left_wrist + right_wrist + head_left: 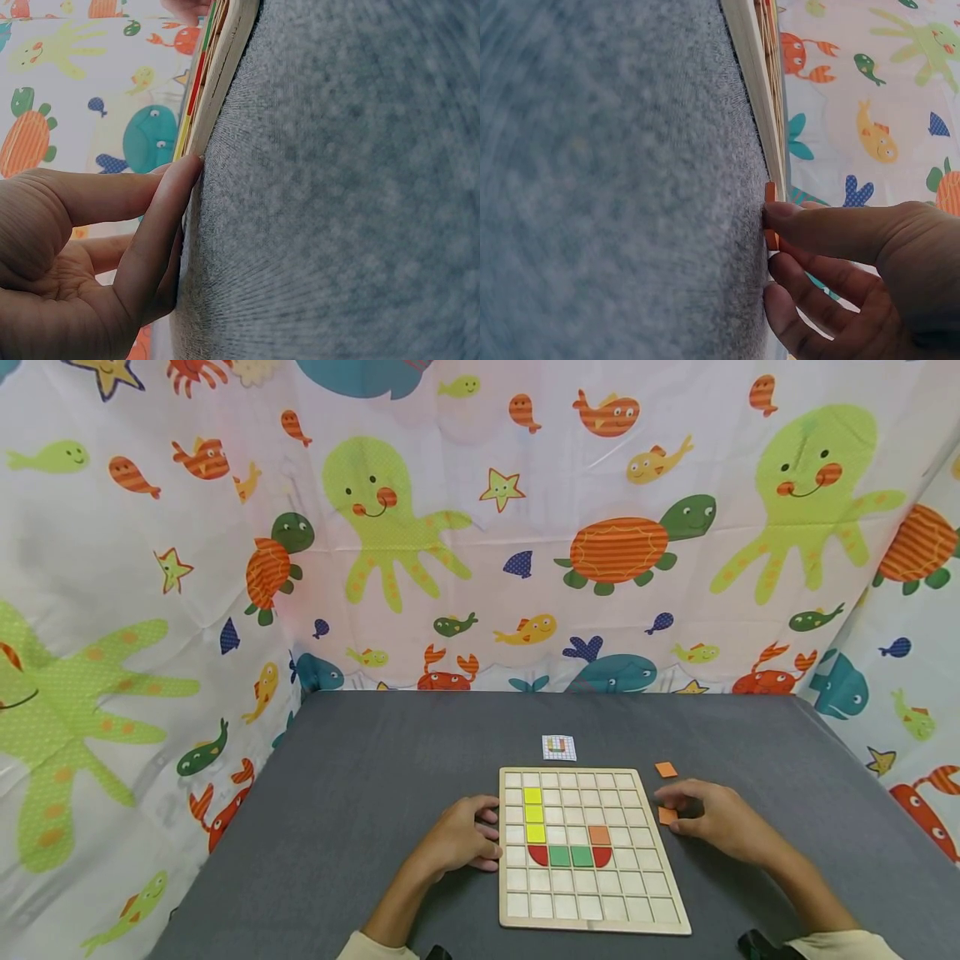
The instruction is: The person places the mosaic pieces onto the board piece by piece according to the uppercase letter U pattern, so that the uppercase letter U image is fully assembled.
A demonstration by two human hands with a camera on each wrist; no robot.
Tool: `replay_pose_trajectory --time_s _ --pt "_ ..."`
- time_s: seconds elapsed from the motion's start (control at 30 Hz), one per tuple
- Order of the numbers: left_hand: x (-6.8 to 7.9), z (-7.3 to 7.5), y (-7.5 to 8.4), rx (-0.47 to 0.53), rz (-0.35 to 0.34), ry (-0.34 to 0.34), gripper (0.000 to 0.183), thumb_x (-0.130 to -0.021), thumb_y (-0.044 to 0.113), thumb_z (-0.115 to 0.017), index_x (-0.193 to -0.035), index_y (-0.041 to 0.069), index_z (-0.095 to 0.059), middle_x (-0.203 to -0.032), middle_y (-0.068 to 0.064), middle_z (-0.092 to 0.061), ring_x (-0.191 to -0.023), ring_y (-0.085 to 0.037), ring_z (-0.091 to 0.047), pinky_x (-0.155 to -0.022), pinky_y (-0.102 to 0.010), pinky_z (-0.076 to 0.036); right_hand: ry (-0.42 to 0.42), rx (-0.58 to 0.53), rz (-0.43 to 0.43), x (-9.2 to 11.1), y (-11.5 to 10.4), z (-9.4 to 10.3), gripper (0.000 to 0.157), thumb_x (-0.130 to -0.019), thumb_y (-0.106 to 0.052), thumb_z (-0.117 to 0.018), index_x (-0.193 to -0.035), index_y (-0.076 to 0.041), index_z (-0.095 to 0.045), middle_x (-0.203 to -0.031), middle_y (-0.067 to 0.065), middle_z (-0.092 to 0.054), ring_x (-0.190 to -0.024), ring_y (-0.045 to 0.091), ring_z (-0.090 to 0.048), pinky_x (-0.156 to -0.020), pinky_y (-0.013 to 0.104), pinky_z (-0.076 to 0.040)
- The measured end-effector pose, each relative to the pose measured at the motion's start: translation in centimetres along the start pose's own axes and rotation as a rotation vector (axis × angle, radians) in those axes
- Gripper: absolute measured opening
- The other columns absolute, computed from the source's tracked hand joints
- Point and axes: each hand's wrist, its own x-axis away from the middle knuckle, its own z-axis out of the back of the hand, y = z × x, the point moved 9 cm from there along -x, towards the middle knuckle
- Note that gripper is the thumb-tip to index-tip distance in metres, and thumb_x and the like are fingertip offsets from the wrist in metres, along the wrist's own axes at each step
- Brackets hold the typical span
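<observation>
A wooden grid board lies on the grey table with coloured tiles in some of its cells. Three yellow tiles form a column, and below it a row has two green tiles between two rounded red tiles. One orange tile sits above the right red one. My left hand rests its fingertips against the board's left edge. To the right of the board, my right hand pinches a loose orange square tile, thumb on its face, close to the table.
Another orange tile lies on the table beyond my right hand. A small printed pattern card is behind the board. Sea-animal fabric surrounds the grey table at the back and sides.
</observation>
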Motion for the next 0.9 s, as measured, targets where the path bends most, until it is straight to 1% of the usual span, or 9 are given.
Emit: replay_pose_trajectory --time_s 0.27,0.47,0.73,0.9 --pt "0.03 0.0 -0.05 -0.002 0.004 -0.004 0.074 -0.08 -0.017 -0.077 -0.149 -0.003 -0.054 -0.122 -0.017 -0.058 -0.095 -0.023 -0.068 -0.064 -0.038 -0.069 -0.025 -0.006 -0.016 0.05 0.25 -0.03 0.041 -0.082 -0.014 -0.09 -0.121 -0.01 -0.077 -0.112 0.0 -0.074 -0.092 0.012 -0.059 -0.076 0.027 -0.052" --pt "0.13 -0.01 0.13 -0.001 -0.005 -0.007 0.073 -0.08 -0.017 -0.077 -0.149 -0.004 -0.054 -0.122 -0.017 -0.058 -0.094 -0.023 -0.068 -0.065 -0.038 -0.069 -0.027 0.009 -0.021 0.1 0.36 -0.02 0.036 -0.084 -0.015 -0.089 -0.118 -0.01 -0.078 -0.105 -0.004 -0.071 -0.087 0.007 -0.057 -0.071 0.023 -0.049" --pt "0.21 -0.01 0.19 0.007 -0.007 -0.01 0.073 -0.08 -0.018 -0.076 -0.149 -0.004 -0.053 -0.122 -0.017 -0.058 -0.096 -0.023 -0.067 -0.065 -0.039 -0.069 -0.038 0.022 -0.029 0.12 0.39 0.01 0.033 -0.086 -0.017 -0.088 -0.116 -0.009 -0.079 -0.103 -0.004 -0.07 -0.087 0.008 -0.057 -0.07 0.023 -0.049" --pt "0.14 -0.05 0.17 0.006 -0.007 -0.008 0.073 -0.081 -0.018 -0.076 -0.149 -0.004 -0.053 -0.122 -0.016 -0.058 -0.096 -0.023 -0.068 -0.065 -0.039 -0.069 -0.021 0.031 -0.022 0.01 0.15 0.08 0.031 -0.086 -0.018 -0.088 -0.115 -0.01 -0.08 -0.104 -0.003 -0.072 -0.086 0.007 -0.058 -0.07 0.024 -0.05"
